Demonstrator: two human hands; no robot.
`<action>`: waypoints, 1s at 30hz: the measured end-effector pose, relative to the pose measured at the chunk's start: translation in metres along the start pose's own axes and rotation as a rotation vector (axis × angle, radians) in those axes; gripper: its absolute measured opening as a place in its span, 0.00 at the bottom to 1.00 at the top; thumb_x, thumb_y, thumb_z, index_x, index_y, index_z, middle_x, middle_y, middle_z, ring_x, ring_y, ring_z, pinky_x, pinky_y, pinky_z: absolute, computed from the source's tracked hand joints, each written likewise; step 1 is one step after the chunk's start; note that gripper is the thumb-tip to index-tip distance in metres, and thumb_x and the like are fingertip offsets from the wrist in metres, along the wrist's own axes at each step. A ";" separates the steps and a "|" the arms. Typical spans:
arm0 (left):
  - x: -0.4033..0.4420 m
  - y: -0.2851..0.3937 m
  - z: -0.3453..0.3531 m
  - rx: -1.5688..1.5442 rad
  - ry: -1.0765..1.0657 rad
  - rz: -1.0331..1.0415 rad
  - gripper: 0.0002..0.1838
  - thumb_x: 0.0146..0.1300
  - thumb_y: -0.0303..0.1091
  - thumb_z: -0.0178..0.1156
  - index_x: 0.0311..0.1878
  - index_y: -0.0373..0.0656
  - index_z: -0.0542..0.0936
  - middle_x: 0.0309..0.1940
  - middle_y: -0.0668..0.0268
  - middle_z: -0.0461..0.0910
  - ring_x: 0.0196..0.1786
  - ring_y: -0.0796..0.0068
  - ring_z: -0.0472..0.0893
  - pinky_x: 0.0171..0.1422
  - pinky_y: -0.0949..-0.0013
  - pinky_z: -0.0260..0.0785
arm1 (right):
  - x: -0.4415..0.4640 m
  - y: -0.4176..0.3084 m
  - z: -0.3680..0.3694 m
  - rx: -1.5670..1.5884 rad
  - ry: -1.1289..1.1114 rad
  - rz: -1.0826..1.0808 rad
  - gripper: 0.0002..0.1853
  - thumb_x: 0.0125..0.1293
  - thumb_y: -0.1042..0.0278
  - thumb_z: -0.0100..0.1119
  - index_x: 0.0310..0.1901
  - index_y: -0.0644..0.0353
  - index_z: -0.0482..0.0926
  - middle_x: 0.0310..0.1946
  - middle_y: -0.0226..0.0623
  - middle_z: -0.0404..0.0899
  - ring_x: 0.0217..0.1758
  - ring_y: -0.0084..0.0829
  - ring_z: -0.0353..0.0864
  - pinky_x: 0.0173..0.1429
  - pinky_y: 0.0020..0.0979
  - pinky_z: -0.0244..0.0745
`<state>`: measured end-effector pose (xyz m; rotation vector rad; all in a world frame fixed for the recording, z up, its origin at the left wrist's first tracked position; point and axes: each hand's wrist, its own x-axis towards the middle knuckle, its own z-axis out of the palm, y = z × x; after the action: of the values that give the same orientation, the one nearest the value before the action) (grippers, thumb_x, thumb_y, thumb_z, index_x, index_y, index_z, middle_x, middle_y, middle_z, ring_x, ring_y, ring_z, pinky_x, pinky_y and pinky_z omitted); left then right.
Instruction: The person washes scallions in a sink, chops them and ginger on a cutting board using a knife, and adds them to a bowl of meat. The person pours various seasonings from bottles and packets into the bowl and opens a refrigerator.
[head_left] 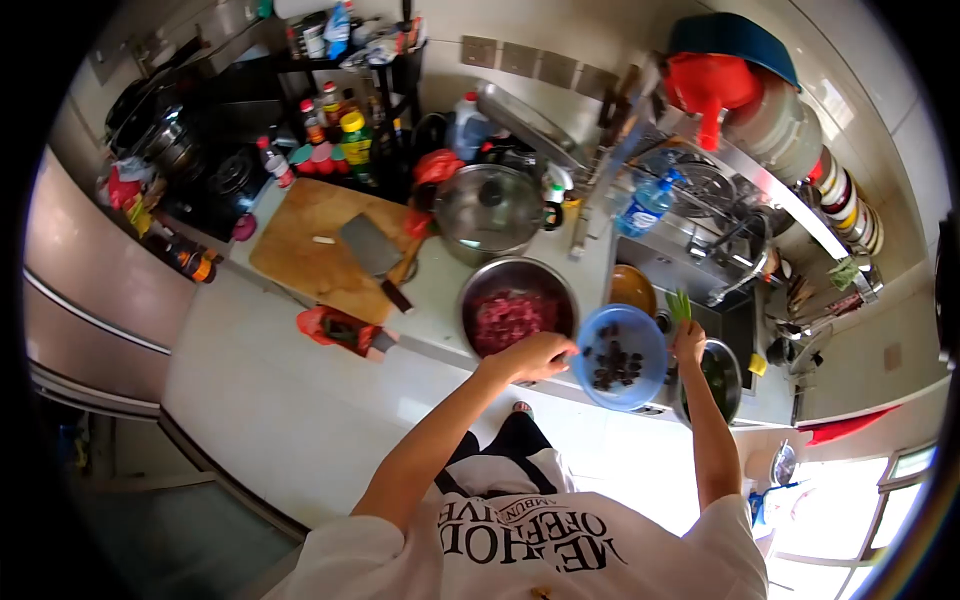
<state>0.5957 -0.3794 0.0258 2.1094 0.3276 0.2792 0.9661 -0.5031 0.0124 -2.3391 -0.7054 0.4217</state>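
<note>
My left hand (540,356) is closed at the left rim of a blue plastic basin (653,362), its fingers seeming to grip the edge. Several dark brown pieces lie in the basin; their kind is too small to tell. In my right hand (689,343), closed fingers hold a small bunch of green scallions (680,304), just right of the basin. Below that hand stands a metal pot (738,385) with something dark green inside. Beyond my left hand sits a steel bowl (570,300) of raw red meat (510,318).
A cutting board (300,235) carries a cleaver (370,246). A lidded pot (490,215) stands behind the meat bowl. An orange-brown bowl (632,288) sits at the sink (735,325) beside a blue-labelled bottle (648,207). A red bag (325,325) hangs at the counter's front edge.
</note>
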 end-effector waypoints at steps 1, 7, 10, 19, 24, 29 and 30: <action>-0.032 0.001 -0.018 0.057 0.060 0.014 0.15 0.62 0.30 0.63 0.51 0.37 0.80 0.46 0.53 0.83 0.49 0.54 0.82 0.56 0.60 0.73 | -0.032 -0.044 0.023 0.226 -0.033 -0.045 0.17 0.73 0.51 0.49 0.36 0.57 0.77 0.16 0.29 0.71 0.15 0.24 0.74 0.19 0.26 0.69; -0.180 -0.070 -0.085 0.184 0.682 -0.211 0.14 0.61 0.28 0.63 0.50 0.37 0.80 0.45 0.55 0.83 0.49 0.58 0.82 0.51 0.62 0.74 | -0.188 -0.216 0.223 0.535 -0.579 -0.253 0.16 0.73 0.54 0.54 0.42 0.61 0.81 0.25 0.30 0.77 0.26 0.19 0.74 0.25 0.28 0.75; -0.237 -0.077 -0.132 0.103 0.715 -0.398 0.13 0.61 0.27 0.62 0.49 0.37 0.80 0.44 0.55 0.83 0.48 0.56 0.82 0.51 0.61 0.74 | -0.223 -0.265 0.342 0.323 -0.740 -0.448 0.18 0.72 0.55 0.54 0.45 0.64 0.81 0.24 0.36 0.79 0.26 0.23 0.77 0.27 0.31 0.74; -0.369 -0.146 -0.254 0.044 0.673 -0.631 0.15 0.59 0.24 0.62 0.50 0.37 0.79 0.45 0.53 0.82 0.46 0.53 0.82 0.53 0.58 0.74 | -0.253 -0.378 0.525 -0.484 -0.585 -0.956 0.29 0.66 0.48 0.57 0.63 0.56 0.69 0.47 0.45 0.79 0.47 0.47 0.81 0.49 0.46 0.77; -0.391 -0.201 -0.296 0.184 0.692 -0.560 0.17 0.54 0.22 0.64 0.50 0.39 0.80 0.45 0.54 0.81 0.50 0.50 0.79 0.58 0.55 0.72 | -0.255 -0.358 0.462 -0.651 -0.508 -0.769 0.32 0.66 0.59 0.56 0.70 0.56 0.62 0.57 0.45 0.70 0.62 0.44 0.70 0.55 0.54 0.70; -0.347 -0.255 -0.350 0.352 0.576 -0.425 0.26 0.51 0.25 0.69 0.56 0.41 0.76 0.58 0.54 0.74 0.61 0.50 0.72 0.64 0.55 0.67 | -0.262 -0.332 0.471 -0.572 -0.424 -0.703 0.31 0.64 0.70 0.54 0.70 0.53 0.63 0.55 0.49 0.71 0.56 0.49 0.75 0.48 0.52 0.74; -0.334 -0.261 -0.361 0.373 0.549 -0.385 0.28 0.50 0.25 0.69 0.57 0.41 0.75 0.60 0.55 0.73 0.63 0.50 0.71 0.66 0.55 0.65 | -0.263 -0.332 0.473 -0.556 -0.400 -0.712 0.31 0.64 0.70 0.54 0.70 0.54 0.63 0.54 0.50 0.73 0.54 0.50 0.77 0.46 0.52 0.75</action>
<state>0.1334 -0.0743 -0.0299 2.2397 1.1702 0.6027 0.4114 -0.2094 -0.0852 -2.2807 -1.9688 0.3954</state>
